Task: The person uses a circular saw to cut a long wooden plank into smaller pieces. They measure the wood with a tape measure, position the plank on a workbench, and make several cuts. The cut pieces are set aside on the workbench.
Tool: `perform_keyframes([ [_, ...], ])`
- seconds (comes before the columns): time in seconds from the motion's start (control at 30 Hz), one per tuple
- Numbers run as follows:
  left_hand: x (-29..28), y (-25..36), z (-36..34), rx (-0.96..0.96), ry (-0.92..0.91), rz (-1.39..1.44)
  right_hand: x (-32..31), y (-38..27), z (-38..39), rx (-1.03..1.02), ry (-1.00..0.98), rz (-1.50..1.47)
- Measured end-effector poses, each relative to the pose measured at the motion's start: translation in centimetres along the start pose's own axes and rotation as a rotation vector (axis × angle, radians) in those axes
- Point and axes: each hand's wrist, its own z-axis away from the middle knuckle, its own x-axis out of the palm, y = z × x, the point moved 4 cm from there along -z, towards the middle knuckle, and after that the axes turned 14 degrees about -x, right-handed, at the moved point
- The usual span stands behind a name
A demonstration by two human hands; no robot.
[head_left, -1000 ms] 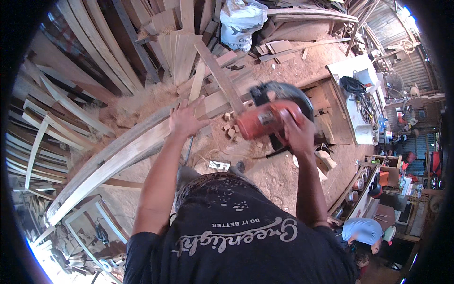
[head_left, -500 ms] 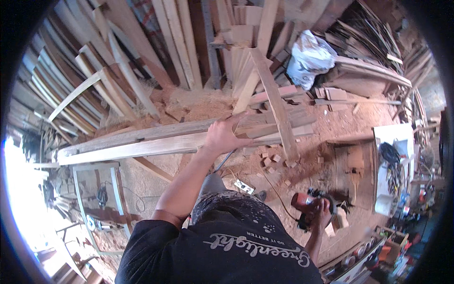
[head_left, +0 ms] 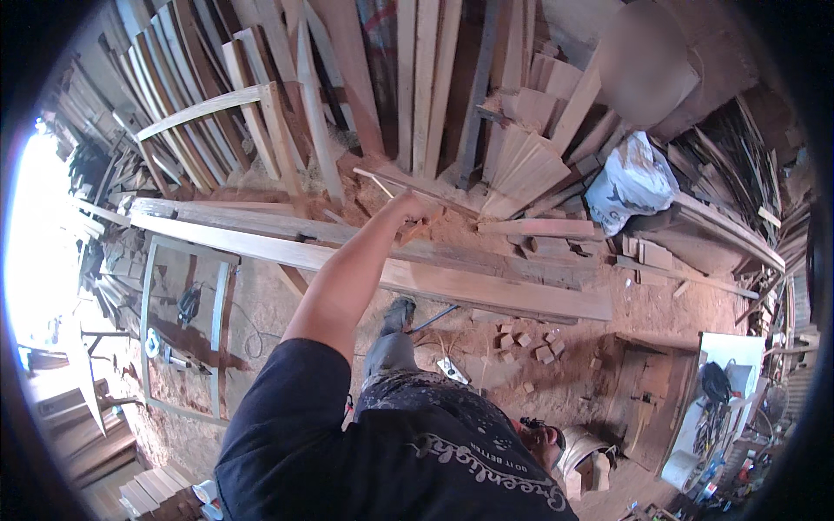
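My left hand reaches over the long timbers with its fingers curled. It is at the middle of a narrow reddish-brown wooden strip, which slants on the sawdust beyond them; the grip is partly hidden. Below the forearm runs a long pale beam, lying alongside a rougher grey-brown timber. My right hand is out of sight behind my body in its dark shirt. Just past the shirt's edge, a small part of a red and black power tool shows.
Small wood blocks lie scattered on the sawdust near a power strip and cord. Planks lean along the far side beside a white plastic sack. At left stands a metal frame; at right, a white-topped bench holds tools.
My left hand has left the beam and moved farther away. The wooden strip that leaned across the timbers now lies beyond them. My right hand and most of the power tool have gone from view.
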Motion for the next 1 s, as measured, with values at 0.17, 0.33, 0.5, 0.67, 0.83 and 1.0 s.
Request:
perform_keyframes([
  [0.17, -5.5, -2.4, 1.4, 0.176, 0.2, 0.183, 1.8, -7.4, -0.8, 0.028, -0.142, -0.024],
  [0.33, -13.4, -9.1, 5.3, -0.093, 0.611, 0.365, 4.6, -10.6, -3.9, -0.021, -0.236, 0.096],
  [0.5, -16.8, -25.2, 12.9, -0.762, 1.351, 0.343, 6.9, -14.3, -6.9, -0.08, -0.321, 0.165],
  [0.67, -16.2, -35.9, 12.3, -1.035, 1.159, 0.989, 7.4, -14.4, -7.2, -0.091, -0.327, 0.209],
  [0.83, -17.1, -44.5, 8.2, -0.652, 0.901, 1.121, 6.8, -11.9, -6.2, -0.173, -0.364, 0.237],
  [1.0, -12.9, -46.5, 7.9, -0.297, 0.764, 1.119, 5.6, -9.6, -2.0, -0.952, -0.416, 0.853],
])
